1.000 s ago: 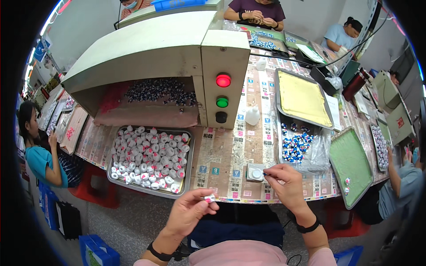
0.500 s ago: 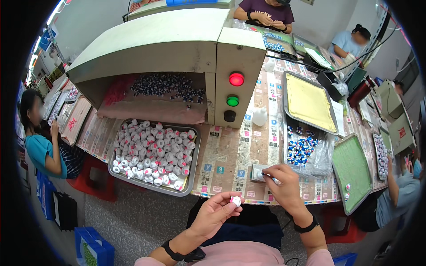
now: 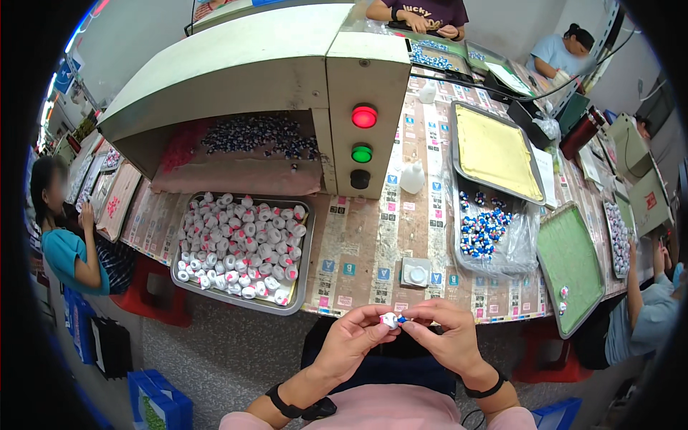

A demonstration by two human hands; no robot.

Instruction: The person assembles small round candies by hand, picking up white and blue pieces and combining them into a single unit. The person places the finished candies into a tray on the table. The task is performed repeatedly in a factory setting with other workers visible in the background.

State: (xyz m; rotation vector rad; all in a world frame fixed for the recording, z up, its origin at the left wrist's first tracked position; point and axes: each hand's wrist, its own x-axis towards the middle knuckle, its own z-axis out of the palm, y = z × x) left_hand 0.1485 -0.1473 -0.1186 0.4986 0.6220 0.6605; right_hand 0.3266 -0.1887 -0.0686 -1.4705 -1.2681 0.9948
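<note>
Between finger and thumb my left hand [image 3: 350, 344] pinches a small white rounded piece with pink on it [image 3: 388, 319], like a toy figure's head. My right hand [image 3: 448, 340] is closed on a tiny blue piece [image 3: 402, 319], held right up against the white piece's right side; fingers partly hide where they meet. Both hands are just off the table's front edge. Beyond them, a square block with a round white dish [image 3: 416, 273] sits on the table. To the left, a metal tray [image 3: 307, 281] holds many similar white-and-pink pieces.
A beige machine [image 3: 362, 86] with red and green lights holds small dark pieces on its belt. On the right lie small blue-and-white figures [image 3: 484, 229] on plastic, a yellow-lined tray [image 3: 498, 154], a green tray [image 3: 573, 265] and a white bottle [image 3: 412, 178]. Co-workers sit around.
My right hand has left the square block and come back toward me, meeting my left hand. The blue piece is now against the white piece, and the round white dish is uncovered.
</note>
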